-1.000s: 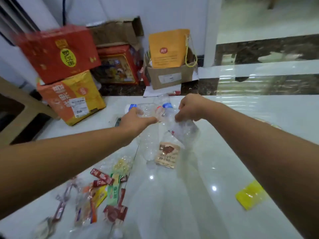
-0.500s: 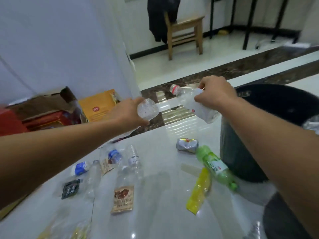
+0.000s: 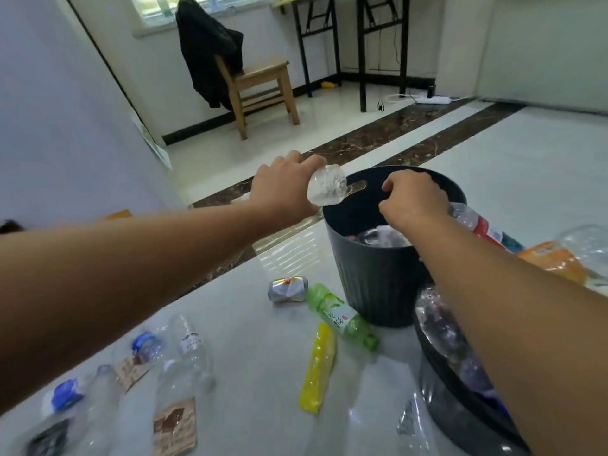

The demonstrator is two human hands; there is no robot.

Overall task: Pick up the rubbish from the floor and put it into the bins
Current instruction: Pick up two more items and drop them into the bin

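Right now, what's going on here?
A person is clearing rubbish off the floor into bins. The left hand has a grip on a crumpled clear bottle beside the rim of the dark bin. The right hand hangs over that bin's opening with fingers curled; whether it holds anything is unclear. A crushed can, a green bottle, a yellow wrapper and several clear bottles lie on the floor, not yet picked up. A second bin nearer the camera is full of plastic.

A can (image 3: 288,289) and a bottle (image 3: 340,315) lie left of the bin (image 3: 378,284); a second bin (image 3: 454,422) stands nearer.
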